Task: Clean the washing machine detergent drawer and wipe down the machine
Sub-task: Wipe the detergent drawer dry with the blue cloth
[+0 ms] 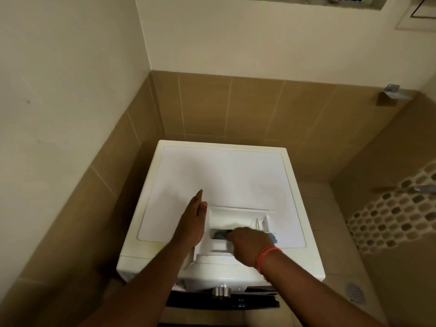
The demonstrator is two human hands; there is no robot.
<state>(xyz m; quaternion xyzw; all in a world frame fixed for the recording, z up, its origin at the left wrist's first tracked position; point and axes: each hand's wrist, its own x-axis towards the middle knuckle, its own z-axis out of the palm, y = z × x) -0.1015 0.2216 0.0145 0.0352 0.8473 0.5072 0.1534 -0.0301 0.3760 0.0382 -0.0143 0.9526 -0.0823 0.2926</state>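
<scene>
1. I see the walls filling most of the view: cream above, tan tile below, meeting in a corner behind the machine.
2. The white washing machine stands in that corner, and I look down on its flat top.
3. The detergent drawer lies on the machine's top near the front edge, its compartments facing up, with the drawer's curved front panel toward me.
4. My left hand rests along the drawer's left side with fingers straight and together, pointing away from me; it grips nothing.
5. My right hand is over the drawer, fingers curled round a blue cloth that it presses into a front compartment. A corner of the cloth shows at the hand's right.
6. An orange band circles the right wrist.
7. A silver knob sticks out from the machine's front panel, below the drawer.
8. A round floor drain sits on the tiled floor to the machine's right.
</scene>
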